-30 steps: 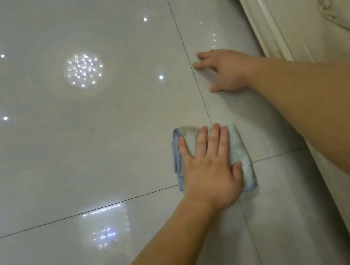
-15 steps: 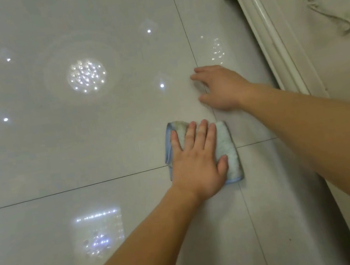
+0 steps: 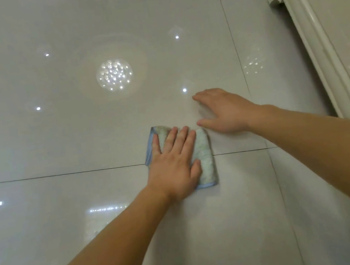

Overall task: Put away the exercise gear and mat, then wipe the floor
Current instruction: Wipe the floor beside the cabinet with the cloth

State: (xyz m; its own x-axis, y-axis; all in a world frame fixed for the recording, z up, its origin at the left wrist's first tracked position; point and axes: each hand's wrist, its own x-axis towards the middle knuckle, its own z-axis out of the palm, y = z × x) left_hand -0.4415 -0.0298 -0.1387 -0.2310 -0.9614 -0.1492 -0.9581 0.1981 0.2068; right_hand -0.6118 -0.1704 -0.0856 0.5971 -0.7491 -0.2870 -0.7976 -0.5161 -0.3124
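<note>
Left hand: the left hand (image 3: 174, 162) lies flat, fingers straight and slightly spread, palm pressing on the cloth (image 3: 205, 155).
Cloth: folded, pale with blue edging, on the floor (image 3: 55, 140) astride a grout line; its free edge shows at 3 o'clock of that hand.
Right hand: the right hand (image 3: 224, 112), at 2 o'clock, just beside the cloth, rests open-palmed on the tile, holding nothing.
Surroundings: glossy tiles reflect lights at 11 o'clock; a white furniture base (image 3: 319, 62) stands farther off at 2 o'clock.
Progress: no gear or mat is in view, so tidying seems done. Wiping is under way; how much floor remains cannot be told.
</note>
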